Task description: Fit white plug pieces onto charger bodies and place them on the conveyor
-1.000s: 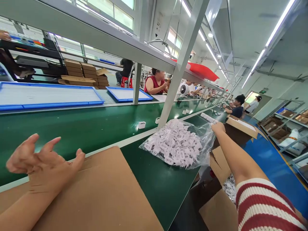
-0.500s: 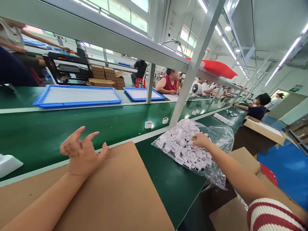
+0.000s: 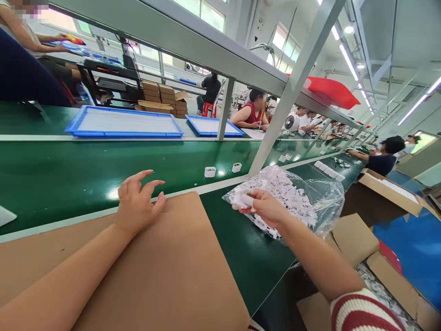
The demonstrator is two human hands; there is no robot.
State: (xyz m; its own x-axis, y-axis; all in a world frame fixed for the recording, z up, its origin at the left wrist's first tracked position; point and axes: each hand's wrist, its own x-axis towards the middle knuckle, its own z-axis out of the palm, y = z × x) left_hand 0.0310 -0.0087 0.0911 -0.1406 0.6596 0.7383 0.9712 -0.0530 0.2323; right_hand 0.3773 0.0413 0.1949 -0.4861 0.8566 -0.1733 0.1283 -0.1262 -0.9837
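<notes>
My left hand [image 3: 138, 202] rests at the far edge of a brown cardboard sheet [image 3: 165, 266], its fingers spread and holding nothing. To the right, my right hand [image 3: 267, 207] pinches a white plastic part [image 3: 245, 200] above the near left side of a clear plastic bag [image 3: 330, 197]. Many small white parts [image 3: 292, 197] fill the bag, which lies on the green table [image 3: 237, 257]. Two white oval pieces [image 3: 210, 172] stand on the green surface beyond the cardboard.
Blue-rimmed trays [image 3: 127, 134] lie behind the green belt [image 3: 69, 165]. A slanted metal post [image 3: 275, 133] rises behind the bag. Open cardboard boxes [image 3: 356, 234] stand at the lower right. Several people sit farther back.
My right hand has come left from the middle of the pile, now with a white part in its fingers. My left hand has shifted slightly right in view, still spread. The camera view has turned somewhat.
</notes>
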